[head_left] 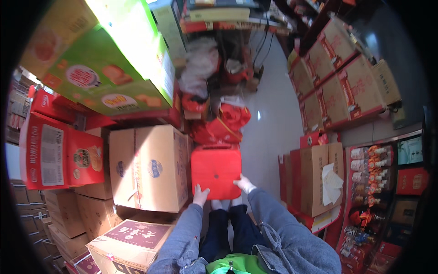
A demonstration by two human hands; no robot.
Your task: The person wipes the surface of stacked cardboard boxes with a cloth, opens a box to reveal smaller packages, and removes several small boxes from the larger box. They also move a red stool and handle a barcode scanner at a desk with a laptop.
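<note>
In front of my legs is a red square stool (pixel 216 166), seen from above, with a small dark hole in the middle of its flat top. My left hand (pixel 200 194) grips its near left corner, thumb over the top face. On the right edge, close to the near corner, my right hand (pixel 245 183) is closed around the rim. The fingers under the stool are hidden, and so are most of its legs. Just beyond its far edge lie red bags (pixel 221 126).
Left of the stool stands a large brown carton (pixel 150 169), with a purple-topped carton (pixel 130 239) nearer me. Green cartons (pixel 107 75) are stacked farther left. On the right are stacked cartons (pixel 337 82), a brown box (pixel 315 180) and a bottle shelf (pixel 369 182). Pale floor (pixel 264 105) runs between.
</note>
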